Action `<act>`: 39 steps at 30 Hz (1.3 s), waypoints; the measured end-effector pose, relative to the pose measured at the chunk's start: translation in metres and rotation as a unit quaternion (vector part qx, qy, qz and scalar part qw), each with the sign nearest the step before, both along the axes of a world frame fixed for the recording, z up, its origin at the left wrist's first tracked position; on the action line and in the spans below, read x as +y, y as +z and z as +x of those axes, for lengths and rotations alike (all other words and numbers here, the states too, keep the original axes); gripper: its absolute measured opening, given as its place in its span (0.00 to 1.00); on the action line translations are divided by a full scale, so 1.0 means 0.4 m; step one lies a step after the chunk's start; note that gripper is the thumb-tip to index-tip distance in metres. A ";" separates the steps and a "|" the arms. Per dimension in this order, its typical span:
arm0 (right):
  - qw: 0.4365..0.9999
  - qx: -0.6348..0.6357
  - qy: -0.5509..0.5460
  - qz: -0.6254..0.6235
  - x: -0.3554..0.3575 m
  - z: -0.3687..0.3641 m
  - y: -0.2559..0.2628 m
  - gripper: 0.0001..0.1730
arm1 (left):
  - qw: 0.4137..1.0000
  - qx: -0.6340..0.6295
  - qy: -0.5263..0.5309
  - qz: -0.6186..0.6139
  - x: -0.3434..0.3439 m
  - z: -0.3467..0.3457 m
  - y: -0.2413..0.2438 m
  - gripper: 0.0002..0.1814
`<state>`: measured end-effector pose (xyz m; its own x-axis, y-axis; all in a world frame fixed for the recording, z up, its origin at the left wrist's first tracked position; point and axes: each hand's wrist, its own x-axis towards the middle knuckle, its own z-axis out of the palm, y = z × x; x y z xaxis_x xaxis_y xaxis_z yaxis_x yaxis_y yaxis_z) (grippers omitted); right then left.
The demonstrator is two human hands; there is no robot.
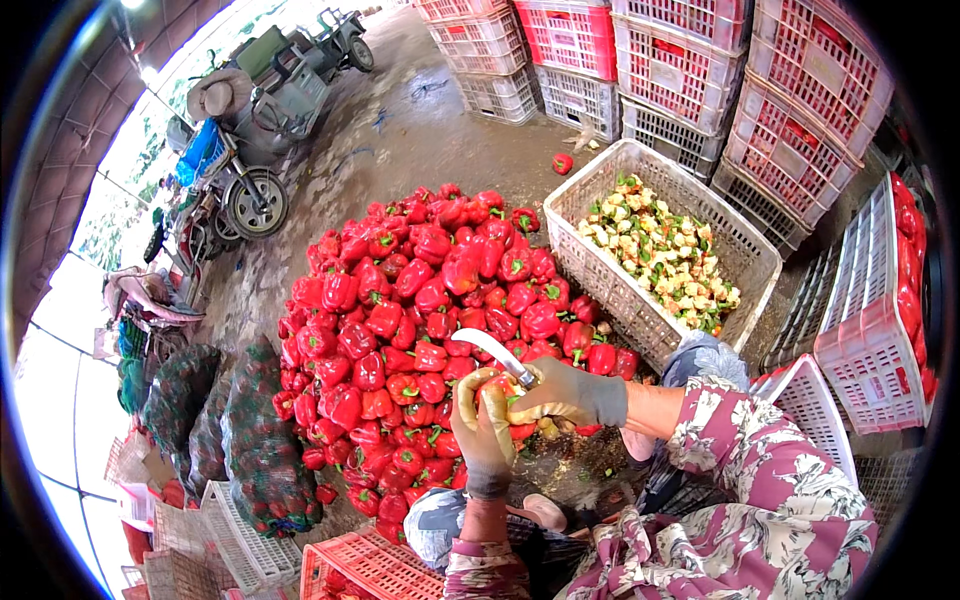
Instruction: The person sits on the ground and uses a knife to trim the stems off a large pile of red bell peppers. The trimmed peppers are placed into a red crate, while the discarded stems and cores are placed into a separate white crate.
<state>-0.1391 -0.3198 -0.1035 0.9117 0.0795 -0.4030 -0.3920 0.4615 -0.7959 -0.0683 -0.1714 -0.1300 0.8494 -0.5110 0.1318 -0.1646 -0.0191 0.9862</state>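
My gloved left hand (pixel 482 431) is curled around a red bell pepper (pixel 502 385), most of which the fingers hide. Gripped in my gloved right hand (pixel 574 394) is a curved knife (pixel 491 346), its blade pointing up and to the left above the pepper. The right fingers meet the pepper near its green part; whether the blade touches it I cannot tell. Just beyond both hands rises a large heap of red bell peppers (pixel 390 319) on the floor. To the right of the heap, a pale plastic crate (pixel 592 259) holds cut pepper cores with green stems (pixel 649 244).
Stacked crates (pixel 675 82) line the back right. A crate of red peppers (pixel 862 330) stands at my right, a red crate (pixel 375 566) at front left. Filled mesh sacks (pixel 262 435) lie left, with a motorcycle (pixel 251 195) behind. One loose pepper (pixel 562 163) lies behind the heap.
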 end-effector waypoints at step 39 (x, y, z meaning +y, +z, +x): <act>0.988 -0.144 0.026 -0.046 -0.014 -0.090 0.091 0.10 | 0.989 -0.125 0.000 0.078 0.184 -0.062 0.185 0.11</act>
<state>-0.1751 -0.3255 -0.0669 0.9853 0.1038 -0.1357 -0.1648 0.3678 -0.9152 -0.0930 -0.0979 -0.0562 0.8001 -0.5417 0.2575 -0.4027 -0.1669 0.9000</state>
